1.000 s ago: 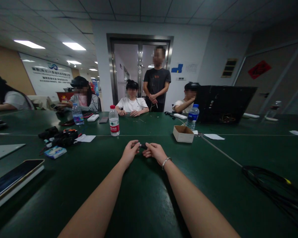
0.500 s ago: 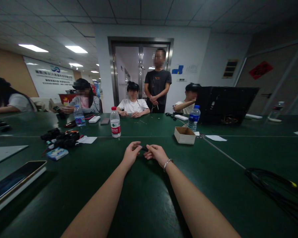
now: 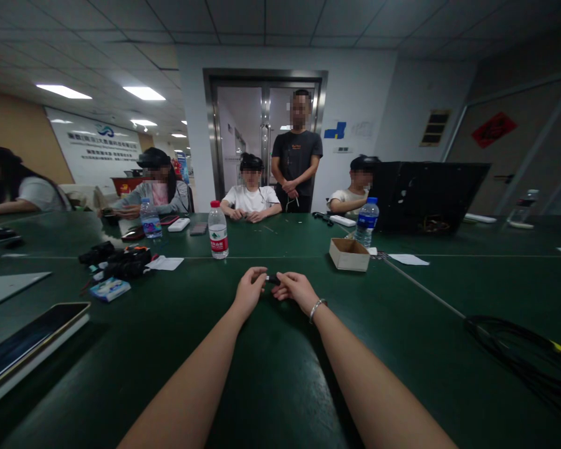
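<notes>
Both my arms reach out over the dark green table (image 3: 271,374). My left hand (image 3: 249,290) and my right hand (image 3: 298,290) meet at the middle, fingers curled and pinched on a small dark object (image 3: 272,279) held between them just above the tabletop. What the object is stays too small to make out. A silver bracelet (image 3: 316,307) sits on my right wrist.
A water bottle with a red label (image 3: 218,230) and a small open cardboard box (image 3: 349,254) stand beyond my hands. Black gear (image 3: 116,259) lies left, a phone on a book (image 3: 25,346) near left, black cables (image 3: 518,349) right. Several people sit across; one stands.
My hands keep their pinch on the small object, with only slight finger shifts. The view has drifted a little, so everything sits slightly lower and to the right.
</notes>
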`<state>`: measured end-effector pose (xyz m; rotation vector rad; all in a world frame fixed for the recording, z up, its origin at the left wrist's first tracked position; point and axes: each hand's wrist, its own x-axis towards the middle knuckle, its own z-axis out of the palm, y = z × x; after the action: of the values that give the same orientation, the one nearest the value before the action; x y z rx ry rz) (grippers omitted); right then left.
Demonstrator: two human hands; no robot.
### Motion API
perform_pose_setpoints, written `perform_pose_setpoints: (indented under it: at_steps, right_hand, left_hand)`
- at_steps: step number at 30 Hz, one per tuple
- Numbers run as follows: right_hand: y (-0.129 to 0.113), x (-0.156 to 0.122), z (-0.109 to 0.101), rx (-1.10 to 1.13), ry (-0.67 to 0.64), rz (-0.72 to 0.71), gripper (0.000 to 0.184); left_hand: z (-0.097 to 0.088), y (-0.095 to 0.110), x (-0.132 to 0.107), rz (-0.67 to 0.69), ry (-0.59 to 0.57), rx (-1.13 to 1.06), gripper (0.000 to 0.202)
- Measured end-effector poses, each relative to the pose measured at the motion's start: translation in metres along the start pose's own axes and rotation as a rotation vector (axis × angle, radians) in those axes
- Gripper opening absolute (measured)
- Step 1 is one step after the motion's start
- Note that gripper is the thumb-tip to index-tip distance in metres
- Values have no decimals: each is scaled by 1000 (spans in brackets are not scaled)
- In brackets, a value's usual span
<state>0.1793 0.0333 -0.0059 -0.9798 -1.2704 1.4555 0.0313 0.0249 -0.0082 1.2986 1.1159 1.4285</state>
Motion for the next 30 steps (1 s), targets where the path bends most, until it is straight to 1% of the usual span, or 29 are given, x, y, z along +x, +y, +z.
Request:
perform_pose_setpoints:
  at_steps: [3, 6, 8, 15, 18, 22, 25, 28, 30]
  right_hand:
    - [1, 0, -1, -10, 5, -9, 18]
    - [1, 1, -1, -14, 9, -6, 17]
    - [1, 1, 0, -14, 11, -5, 17]
    - [0, 0, 0, 3, 20, 4, 17]
    - [-1, -1, 1, 5, 20, 6, 18]
    - [-1, 0, 1, -3, 15, 7, 18]
    - [0, 1, 0, -5, 12, 2, 17]
    - [0, 1, -1, 6, 9, -2, 17]
    - [1, 1, -1, 9, 9, -4, 17]
  left_hand:
    - [0, 0, 0, -1, -4, -13, 26]
    - [0, -3, 3, -57, 7, -44, 26]
    - [0, -5, 4, -70, 1, -48, 27]
    - [-2, -1, -1, 79, -72, -10, 28]
    - [-1, 0, -1, 78, -81, -40, 31]
    - [0, 1, -2, 25, -50, 1, 33]
    - [-1, 4, -3, 73, -60, 14, 29]
    - [-2, 4, -3, 143, -99, -51, 29]
    - [-2, 2, -1, 125, -111, -81, 34]
